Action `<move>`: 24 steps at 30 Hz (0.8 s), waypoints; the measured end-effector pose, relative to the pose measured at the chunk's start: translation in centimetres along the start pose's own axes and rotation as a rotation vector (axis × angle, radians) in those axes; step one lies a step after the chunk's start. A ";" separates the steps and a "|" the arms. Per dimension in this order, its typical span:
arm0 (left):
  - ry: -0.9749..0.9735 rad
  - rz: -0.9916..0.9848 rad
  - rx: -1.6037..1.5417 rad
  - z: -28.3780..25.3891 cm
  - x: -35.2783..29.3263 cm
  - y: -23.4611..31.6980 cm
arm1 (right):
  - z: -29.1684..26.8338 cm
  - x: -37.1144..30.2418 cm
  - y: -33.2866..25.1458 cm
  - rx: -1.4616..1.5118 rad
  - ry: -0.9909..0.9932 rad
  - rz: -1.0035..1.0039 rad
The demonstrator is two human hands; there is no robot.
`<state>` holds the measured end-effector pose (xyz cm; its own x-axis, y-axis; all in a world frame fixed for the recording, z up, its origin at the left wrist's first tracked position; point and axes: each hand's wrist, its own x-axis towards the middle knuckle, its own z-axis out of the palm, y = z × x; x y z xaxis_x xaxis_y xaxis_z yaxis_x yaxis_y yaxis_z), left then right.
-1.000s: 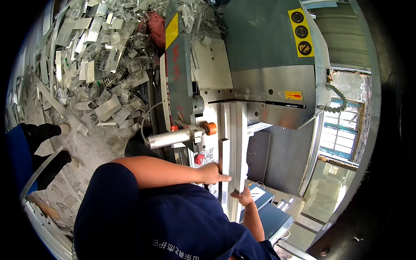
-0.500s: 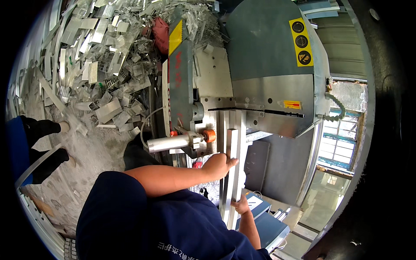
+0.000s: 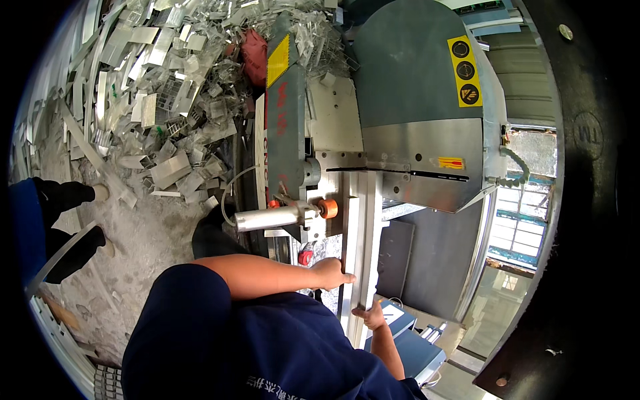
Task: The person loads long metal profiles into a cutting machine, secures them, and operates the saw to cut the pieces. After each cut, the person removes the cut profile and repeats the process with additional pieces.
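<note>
Several long, silvery metal profiles [image 3: 363, 233] lie side by side, running from near my body to the slot of a grey cutting saw [image 3: 413, 80]. The leftmost profile [image 3: 350, 227] ends short of the slot. My left hand [image 3: 330, 274] is closed on the profiles' left side, thumb tip against the left one. Nearer my body, my right hand [image 3: 371, 315] grips them from the right, fingers partly hidden beneath. A clamp cylinder with an orange tip [image 3: 327, 209] stands left of the profiles, apart from them.
Metal offcuts [image 3: 167, 100] cover the floor at the far left. A red bag [image 3: 254, 57] lies behind the saw's grey arm [image 3: 287, 120]. Another person's dark-clad legs [image 3: 63, 213] show at the left edge. A blue-grey machine part [image 3: 407, 347] stands at the lower right.
The leftmost profile has shifted left, away from its neighbour. My left hand has drawn back toward my body along the profiles. My right hand stays nearly in place.
</note>
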<state>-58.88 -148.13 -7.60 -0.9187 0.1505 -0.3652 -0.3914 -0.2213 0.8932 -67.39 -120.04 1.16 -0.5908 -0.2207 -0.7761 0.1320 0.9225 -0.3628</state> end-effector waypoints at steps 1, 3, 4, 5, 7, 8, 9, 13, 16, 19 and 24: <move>0.111 0.141 0.076 0.3 0.0 -0.4 | 0.1 0.0 0.0 -0.003 -0.004 -0.007; 0.099 0.105 0.102 -0.3 -0.6 0.5 | 0.1 0.0 0.3 -0.009 -0.009 -0.017; 0.091 0.087 0.114 -1.0 -1.1 1.2 | 0.1 0.0 0.4 -0.016 -0.009 -0.021; 0.170 0.112 0.086 -1.0 -1.0 1.1 | 0.1 0.0 0.4 -0.022 -0.008 -0.025; 0.233 0.082 0.021 -1.5 -1.2 1.2 | 0.4 -0.4 -1.7 -0.022 -0.002 -0.035; 0.267 0.060 -0.015 -1.5 -1.1 0.9 | 0.5 -0.5 -2.3 -0.022 0.002 -0.042; 0.324 0.075 0.003 -1.2 -1.0 0.8 | 0.4 -0.6 -2.0 -0.015 -0.002 -0.033; 0.400 0.096 0.008 -0.6 -0.8 0.3 | 0.2 -0.1 0.2 0.012 -0.002 -0.027; 0.439 0.011 -0.045 -1.1 -0.3 0.1 | 0.4 -0.1 -0.3 0.036 0.010 -0.062; 0.439 0.058 -0.091 -1.0 0.7 -1.1 | 0.5 -0.3 -0.8 0.042 0.012 -0.069; 0.073 0.022 -0.502 -1.3 1.7 -1.7 | 0.1 -0.1 -0.5 -0.005 0.006 -0.036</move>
<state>-59.89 -148.73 -10.06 -0.9212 0.0768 -0.3814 -0.3332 -0.6620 0.6714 -67.29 -120.51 1.33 -0.5996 -0.2521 -0.7596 0.1068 0.9154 -0.3880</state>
